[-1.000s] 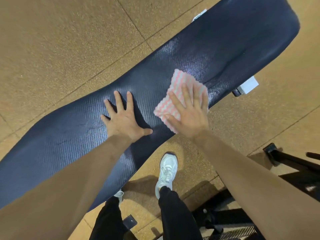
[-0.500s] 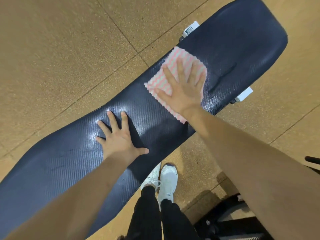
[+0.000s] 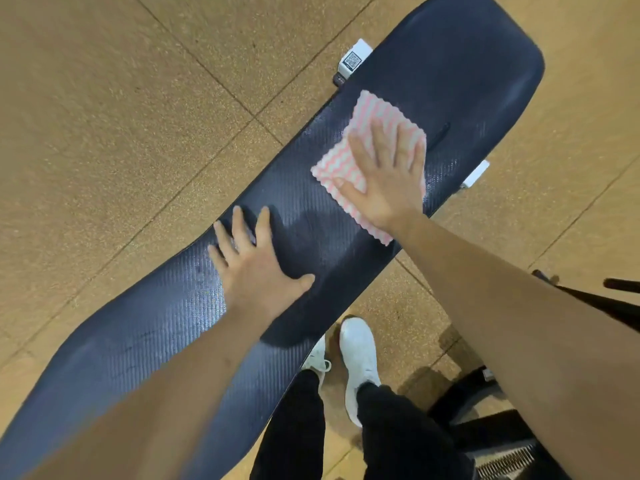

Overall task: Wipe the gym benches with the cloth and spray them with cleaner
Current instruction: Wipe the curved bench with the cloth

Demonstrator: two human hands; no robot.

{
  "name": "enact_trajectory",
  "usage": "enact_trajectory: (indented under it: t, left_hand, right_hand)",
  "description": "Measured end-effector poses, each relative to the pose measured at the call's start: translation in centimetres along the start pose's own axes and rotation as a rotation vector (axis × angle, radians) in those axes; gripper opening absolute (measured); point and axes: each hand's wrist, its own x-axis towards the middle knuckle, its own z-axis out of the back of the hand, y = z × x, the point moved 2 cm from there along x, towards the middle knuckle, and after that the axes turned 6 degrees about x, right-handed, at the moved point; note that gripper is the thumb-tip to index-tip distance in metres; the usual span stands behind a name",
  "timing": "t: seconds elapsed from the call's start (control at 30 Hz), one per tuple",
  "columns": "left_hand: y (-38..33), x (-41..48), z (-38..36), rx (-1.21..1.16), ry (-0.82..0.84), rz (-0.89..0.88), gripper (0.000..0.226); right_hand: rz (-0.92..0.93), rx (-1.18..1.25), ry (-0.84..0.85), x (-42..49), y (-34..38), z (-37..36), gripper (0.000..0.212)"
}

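A tan speckled rubber tile floor (image 3: 121,133) fills the view. Across it runs a long dark navy padded gym bench (image 3: 138,341) with a woven texture, its long axis going from the lower left to a rounded end at the upper right. Black metal gym equipment (image 3: 485,441) stands at the lower right.

The left hand (image 3: 256,268) lies flat on the bench's middle, fingers straight and spread, thumb out sideways. The right hand (image 3: 384,181) presses flat, fingers straight and slightly apart, on a square pink-and-white wavy-striped cloth (image 3: 377,116). The cloth lies on the bench's upper-right half, one corner pointing at the far edge and the opposite corner at the near edge.

White trainers (image 3: 358,355) stand beside the near edge. A small white QR-code tag (image 3: 355,58) sticks out at the far edge.
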Motion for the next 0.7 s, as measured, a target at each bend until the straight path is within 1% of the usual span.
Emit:
enact_trajectory:
  t: [0.1,0.23,0.33,0.5,0.7]
  left_hand:
    - [-2.8,2.5,1.4,0.004,-0.014,-0.122,0.13]
    - [-5.2,4.9,1.8,0.104,-0.006,-0.234,0.13]
    - [-5.9,5.8,1.8,0.159,0.026,-0.243,0.13]
    - [-6.8,6.1,2.3,0.193,0.081,-0.231,0.131]
    - [-7.5,6.2,2.6,0.189,0.097,-0.187,0.132]
  right_hand:
    - [-0.045,-0.01,0.007,-3.6,-2.2,-0.8,0.078]
    - [-0.102,0.036,-0.005,-7.6,-4.0,-2.4,0.08]
    - [-0.119,0.037,-0.016,-8.9,-4.6,-3.1,0.08]
    - [-0.095,0.062,-0.002,-7.7,-4.6,-2.4,0.079]
    - [-0.015,0.066,-0.008,-0.4,-4.1,0.8,0.077]
